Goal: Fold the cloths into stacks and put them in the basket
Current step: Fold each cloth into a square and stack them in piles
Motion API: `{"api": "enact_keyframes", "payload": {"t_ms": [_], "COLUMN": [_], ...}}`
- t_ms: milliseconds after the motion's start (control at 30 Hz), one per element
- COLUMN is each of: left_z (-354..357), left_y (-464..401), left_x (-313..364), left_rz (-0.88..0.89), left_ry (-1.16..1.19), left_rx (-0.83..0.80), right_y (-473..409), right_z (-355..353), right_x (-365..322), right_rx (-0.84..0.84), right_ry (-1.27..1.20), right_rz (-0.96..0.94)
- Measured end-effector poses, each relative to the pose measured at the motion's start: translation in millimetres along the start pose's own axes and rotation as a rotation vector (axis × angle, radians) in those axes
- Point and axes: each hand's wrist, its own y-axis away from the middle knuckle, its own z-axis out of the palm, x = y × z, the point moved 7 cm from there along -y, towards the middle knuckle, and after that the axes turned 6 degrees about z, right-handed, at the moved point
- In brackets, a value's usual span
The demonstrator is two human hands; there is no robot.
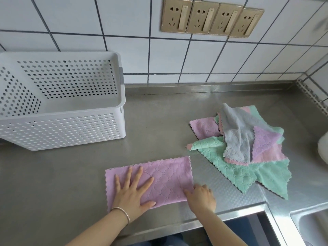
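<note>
Lying crosswise, purple cloth [159, 176], hands flanking

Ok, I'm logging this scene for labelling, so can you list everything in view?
basket: one, white perforated plastic, left on the counter, nothing visible inside
purple cloth: one, lying as a flat rectangle at the front
cloth pile: several loose cloths, green, pink, purple, grey, right side
counter: one, steel
sockets: four, gold, on the tiled wall
sink: corner visible, steel, bottom right
bracelet: one, left wrist
left hand: flat on the purple cloth
right hand: gripping its right edge
</note>
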Motion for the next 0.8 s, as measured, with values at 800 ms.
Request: {"api": "enact_keyframes", "payload": {"t_ms": [800], "left_z": [-73.0], "left_y": [2.5], "left_x": [-24.3], "left_rz": [-0.528], "left_ry": [1.306], "left_rx": [0.352], "right_y": [120.9], "right_z": [-11.5], "right_x": [-125.9], "right_rx": [0.587], "right_ry": [-0.389], "right_rz": [-0.905]}}
